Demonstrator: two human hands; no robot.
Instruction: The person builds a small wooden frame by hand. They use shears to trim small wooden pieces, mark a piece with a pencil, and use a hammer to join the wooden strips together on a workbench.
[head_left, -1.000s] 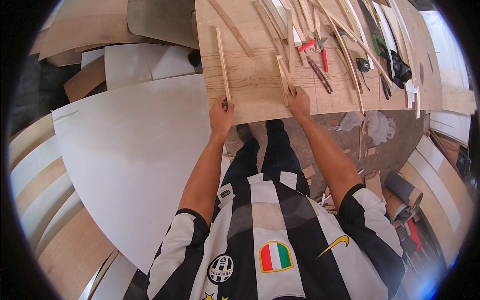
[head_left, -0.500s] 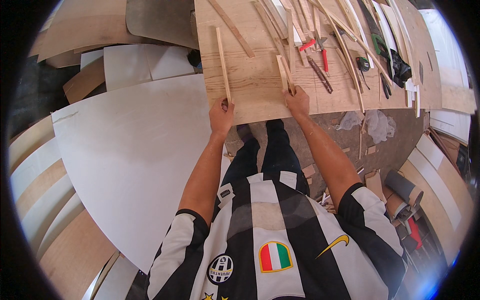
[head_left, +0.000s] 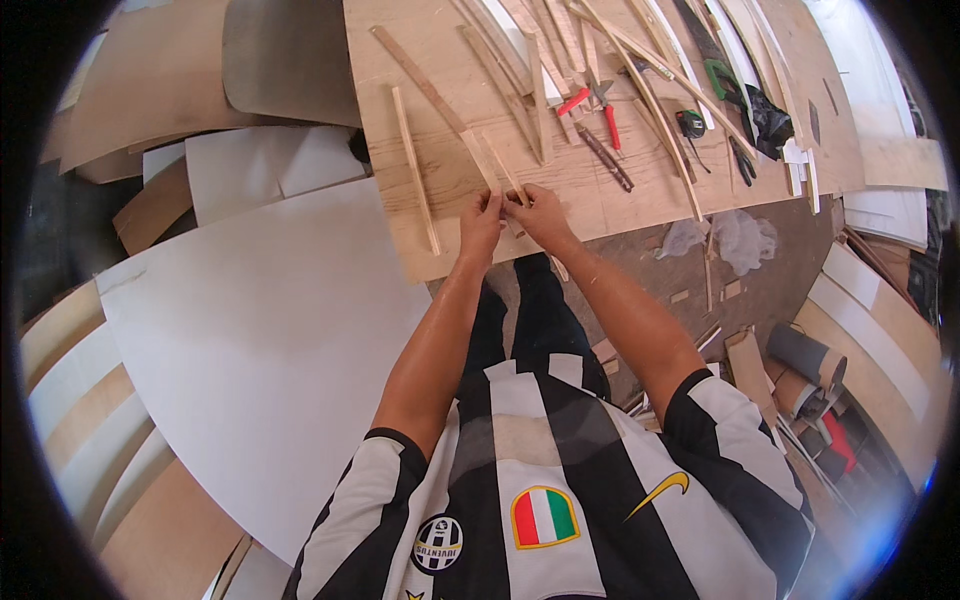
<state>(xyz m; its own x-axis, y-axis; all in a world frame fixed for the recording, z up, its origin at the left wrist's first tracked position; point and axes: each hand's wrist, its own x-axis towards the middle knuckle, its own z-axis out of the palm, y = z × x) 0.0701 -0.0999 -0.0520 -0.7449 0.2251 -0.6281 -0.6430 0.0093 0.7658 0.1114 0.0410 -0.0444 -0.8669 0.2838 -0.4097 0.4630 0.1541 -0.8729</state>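
Note:
Both my hands are close together over the front edge of the plywood tabletop (head_left: 440,265). My left hand (head_left: 482,225) pinches the near end of a short pale wood strip (head_left: 479,160). Just to its right, my right hand (head_left: 542,218) closes on a second, thin wood strip (head_left: 506,168). Both strips point away from me, and the fingers partly hide their near ends. A separate pale stick (head_left: 415,170) lies untouched on the left of the tabletop. A longer, browner strip (head_left: 418,78) lies slantwise beyond my left hand, its near end meeting the pale strip.
Red-handled pliers (head_left: 610,120), a brown tool-like rod (head_left: 605,157), a tape measure (head_left: 690,124) and a green-handled saw (head_left: 718,75) lie to the right among several wood strips. A large white sheet (head_left: 270,330) stands left. Plastic (head_left: 740,240) and offcuts litter the floor.
My left hand has left the pale stick on the tabletop and moved right, taking a short strip. My right hand has moved left with a strip. The view has shifted slightly.

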